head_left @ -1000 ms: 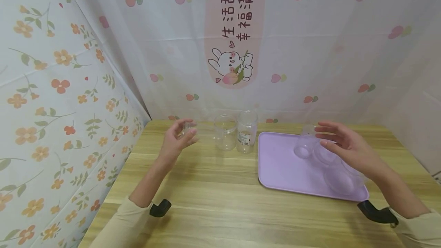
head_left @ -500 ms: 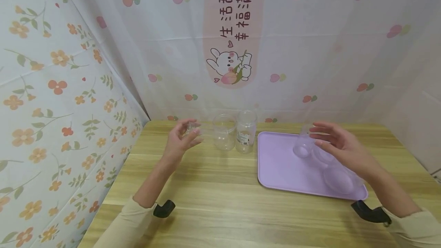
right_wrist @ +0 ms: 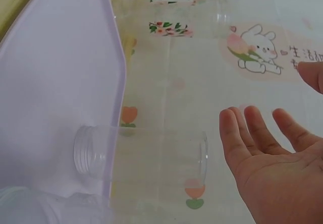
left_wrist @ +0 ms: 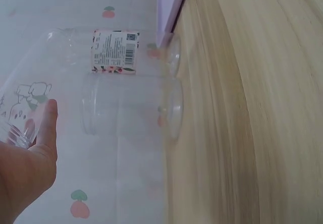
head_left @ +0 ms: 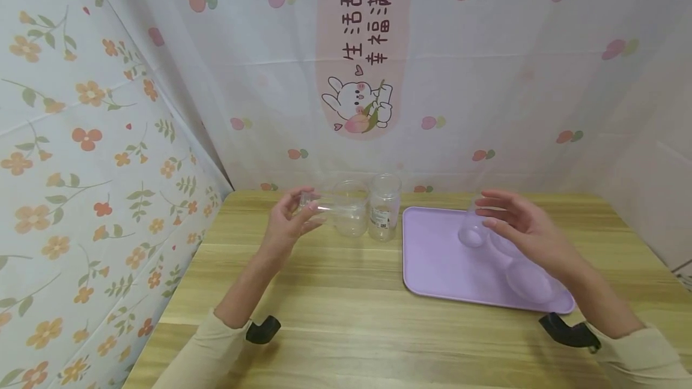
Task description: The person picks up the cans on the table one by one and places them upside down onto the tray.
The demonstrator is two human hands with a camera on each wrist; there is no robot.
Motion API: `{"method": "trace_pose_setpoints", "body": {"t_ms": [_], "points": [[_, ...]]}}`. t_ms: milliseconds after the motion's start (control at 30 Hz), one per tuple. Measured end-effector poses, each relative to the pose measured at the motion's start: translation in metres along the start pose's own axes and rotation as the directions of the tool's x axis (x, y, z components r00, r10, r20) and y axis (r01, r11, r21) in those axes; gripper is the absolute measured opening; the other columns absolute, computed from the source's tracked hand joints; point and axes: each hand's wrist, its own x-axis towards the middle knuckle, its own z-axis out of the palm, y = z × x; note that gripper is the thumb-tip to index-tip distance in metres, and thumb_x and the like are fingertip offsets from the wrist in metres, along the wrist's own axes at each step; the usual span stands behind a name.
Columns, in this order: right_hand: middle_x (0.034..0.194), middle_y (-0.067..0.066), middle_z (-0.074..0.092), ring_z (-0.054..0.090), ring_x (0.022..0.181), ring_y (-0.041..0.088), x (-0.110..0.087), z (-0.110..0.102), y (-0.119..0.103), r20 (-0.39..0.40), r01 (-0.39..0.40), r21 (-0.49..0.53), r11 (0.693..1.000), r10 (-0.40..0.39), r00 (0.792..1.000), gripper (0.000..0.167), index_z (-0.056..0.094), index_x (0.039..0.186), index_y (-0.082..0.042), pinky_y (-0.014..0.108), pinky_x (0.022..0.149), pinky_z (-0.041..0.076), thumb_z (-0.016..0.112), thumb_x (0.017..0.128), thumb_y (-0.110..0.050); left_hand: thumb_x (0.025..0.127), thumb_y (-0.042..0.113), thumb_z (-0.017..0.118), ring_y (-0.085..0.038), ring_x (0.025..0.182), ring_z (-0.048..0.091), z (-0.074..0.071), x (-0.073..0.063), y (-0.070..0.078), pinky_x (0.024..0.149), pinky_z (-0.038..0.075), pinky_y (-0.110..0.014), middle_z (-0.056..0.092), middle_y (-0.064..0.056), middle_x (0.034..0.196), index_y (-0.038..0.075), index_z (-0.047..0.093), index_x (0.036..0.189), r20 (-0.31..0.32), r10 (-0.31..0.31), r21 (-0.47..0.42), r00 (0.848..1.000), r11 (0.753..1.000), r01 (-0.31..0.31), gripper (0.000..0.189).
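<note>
My left hand (head_left: 285, 221) grips a clear plastic jar (left_wrist: 31, 72), tipped sideways with its far end pointing right; its outline is faint. Just behind it, two clear jars stand on the table: a wide one (left_wrist: 133, 103) and a narrower one (left_wrist: 115, 51) with a printed label. Over the purple tray (head_left: 438, 263), my right hand (head_left: 521, 224) hovers with fingers spread loosely and nothing in them. Below those fingers an upright clear jar (right_wrist: 141, 156) stands on the tray, apart from the hand.
More clear containers (head_left: 528, 280) sit at the tray's right side, partly behind my right hand and forearm. A printed curtain (head_left: 259, 77) hangs along the table's back edge, and a floral cloth (head_left: 97, 197) hangs on the left. The wooden table (head_left: 346, 323) extends toward me.
My left hand has shifted right with its jar, which now overlaps the standing wide jar in the head view. My right hand has drifted slightly left over the tray.
</note>
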Motion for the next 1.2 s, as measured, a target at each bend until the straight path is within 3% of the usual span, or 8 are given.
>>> {"method": "trace_pose_setpoints", "body": {"t_ms": [200,500,800,1200], "points": [[0.134,0.014,0.058,0.060,0.122,0.021,0.002,0.006,0.000,-0.001,-0.020,0.021,1.000,0.020,1.000,0.049,0.046,0.146,-0.003,0.022,0.094,0.051,0.060,0.100,0.005,0.101,0.012,0.064,-0.037,0.121,0.055,0.007,0.001,-0.001,0.092,0.055,-0.045,0.053,-0.020,0.136,-0.002,0.046,0.140,0.015,0.006,-0.015,1.000,1.000,-0.006,0.046],[0.135,0.014,0.058,0.061,0.121,0.020,0.005,0.012,0.001,0.001,-0.024,0.033,0.999,0.024,1.000,0.048,0.046,0.146,-0.003,0.022,0.093,0.051,0.059,0.101,0.003,0.103,0.012,0.061,-0.038,0.118,0.060,0.017,0.000,-0.002,0.094,0.053,-0.051,0.053,-0.022,0.137,-0.005,0.044,0.141,0.037,0.007,-0.030,0.999,1.000,-0.006,0.045],[0.134,0.014,0.059,0.062,0.121,0.020,0.009,0.021,0.000,-0.018,-0.039,0.044,0.998,0.039,0.999,0.048,0.048,0.146,-0.006,0.023,0.092,0.053,0.062,0.101,-0.001,0.103,0.011,0.061,-0.037,0.117,0.061,0.023,0.000,-0.005,0.095,0.053,-0.049,0.051,-0.023,0.138,-0.004,0.046,0.140,0.051,0.012,-0.067,0.999,0.998,-0.009,0.043],[0.134,0.012,0.060,0.062,0.120,0.023,0.014,0.030,0.001,0.010,0.015,0.129,0.992,-0.016,1.000,0.047,0.047,0.146,-0.001,0.026,0.093,0.053,0.058,0.100,0.006,0.103,0.013,0.061,-0.049,0.124,0.053,0.032,-0.001,-0.009,0.096,0.052,-0.051,0.046,-0.031,0.141,-0.009,0.039,0.142,0.072,0.014,-0.118,0.997,0.993,-0.006,0.050]]}}
